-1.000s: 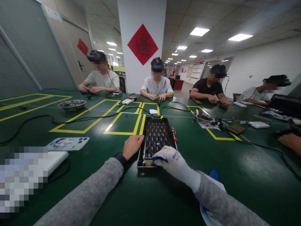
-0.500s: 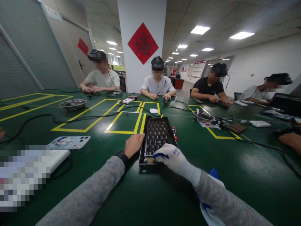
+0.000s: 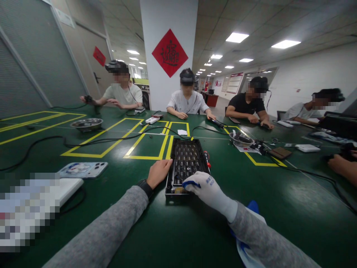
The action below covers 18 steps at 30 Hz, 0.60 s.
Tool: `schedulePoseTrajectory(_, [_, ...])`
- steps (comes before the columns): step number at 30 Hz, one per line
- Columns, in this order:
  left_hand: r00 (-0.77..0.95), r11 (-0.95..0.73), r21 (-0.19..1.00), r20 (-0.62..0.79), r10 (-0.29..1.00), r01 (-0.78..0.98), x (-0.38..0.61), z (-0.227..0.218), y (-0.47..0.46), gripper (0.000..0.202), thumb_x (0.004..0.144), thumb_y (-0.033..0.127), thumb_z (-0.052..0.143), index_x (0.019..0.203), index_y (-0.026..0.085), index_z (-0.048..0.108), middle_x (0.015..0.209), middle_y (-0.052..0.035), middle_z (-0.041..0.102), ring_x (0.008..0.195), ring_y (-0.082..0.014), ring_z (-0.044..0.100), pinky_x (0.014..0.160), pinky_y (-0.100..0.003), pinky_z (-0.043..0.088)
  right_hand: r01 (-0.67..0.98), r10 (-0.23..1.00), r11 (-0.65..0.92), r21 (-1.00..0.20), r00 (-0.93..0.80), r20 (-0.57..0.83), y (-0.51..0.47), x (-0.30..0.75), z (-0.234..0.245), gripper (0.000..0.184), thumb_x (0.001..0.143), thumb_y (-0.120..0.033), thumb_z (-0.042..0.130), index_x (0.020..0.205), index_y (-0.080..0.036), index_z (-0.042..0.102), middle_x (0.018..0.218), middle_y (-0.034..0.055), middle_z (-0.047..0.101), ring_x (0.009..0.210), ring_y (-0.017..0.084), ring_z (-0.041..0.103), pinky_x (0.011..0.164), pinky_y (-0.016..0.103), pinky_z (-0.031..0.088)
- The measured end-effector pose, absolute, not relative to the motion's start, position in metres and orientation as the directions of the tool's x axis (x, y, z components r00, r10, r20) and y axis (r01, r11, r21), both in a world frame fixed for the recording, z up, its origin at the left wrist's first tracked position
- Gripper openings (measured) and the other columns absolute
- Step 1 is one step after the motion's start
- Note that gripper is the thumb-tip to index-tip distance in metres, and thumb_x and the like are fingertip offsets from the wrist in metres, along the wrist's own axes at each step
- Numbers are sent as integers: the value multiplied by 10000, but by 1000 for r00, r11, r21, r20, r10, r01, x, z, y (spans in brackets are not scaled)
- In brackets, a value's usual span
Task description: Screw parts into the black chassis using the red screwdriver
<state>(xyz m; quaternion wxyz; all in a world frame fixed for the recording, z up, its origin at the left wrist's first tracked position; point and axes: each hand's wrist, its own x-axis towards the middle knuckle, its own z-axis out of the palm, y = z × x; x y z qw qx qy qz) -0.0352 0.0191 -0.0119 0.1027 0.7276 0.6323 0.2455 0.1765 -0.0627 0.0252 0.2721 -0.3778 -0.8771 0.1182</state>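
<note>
In front of me on the green table lies a black rectangular case [image 3: 168, 186] holding rows of small shiny pieces [image 3: 186, 158]. My left hand [image 3: 159, 174], bare with a dark band at the wrist, grips the case's left edge with its fingers closed. A white glove with blue fingertips covers my right hand [image 3: 205, 187]. Its fingers are pinched together over the near end of the case, beside a small yellowish part [image 3: 180, 190]. Whatever is between those fingertips is hidden. Close to the case's right side sits a red object [image 3: 208, 163], partly blocked from sight.
A phone [image 3: 83, 169] and a white box [image 3: 71, 186] lie at my left. Metal bowls stand farther off at left [image 3: 86, 124] and right [image 3: 240, 140]. Black cables [image 3: 122, 138] cross the table beyond the case. Several people sit around it. A blue-and-white glove [image 3: 252, 217] lies by my right forearm.
My two hands and the case stay nearly still. The person at the far left has lifted a dark object. The person opposite has shifted a dark handheld tool toward the right.
</note>
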Motion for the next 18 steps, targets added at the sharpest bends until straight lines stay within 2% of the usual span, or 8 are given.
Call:
schedulePoseTrajectory(10, [93,-202,479,241,966,854,-36,-13,19,508,891,479,259,637,179,581,730,-36,628,649,-144,530,536,-227,234,620,752,659,-426,-551,362,-69,176,32,192,799,-330,580,957,-250,653,880,-2,668,820,149,555,789,312,416])
schedulePoseTrajectory(18, [105,-215,473,247,963,854,-36,-14,20,518,892,487,246,653,178,586,747,-39,634,670,-147,540,543,-227,249,589,744,667,-456,-543,388,-62,179,22,173,775,-293,619,935,-257,677,866,-15,680,798,131,559,753,274,416])
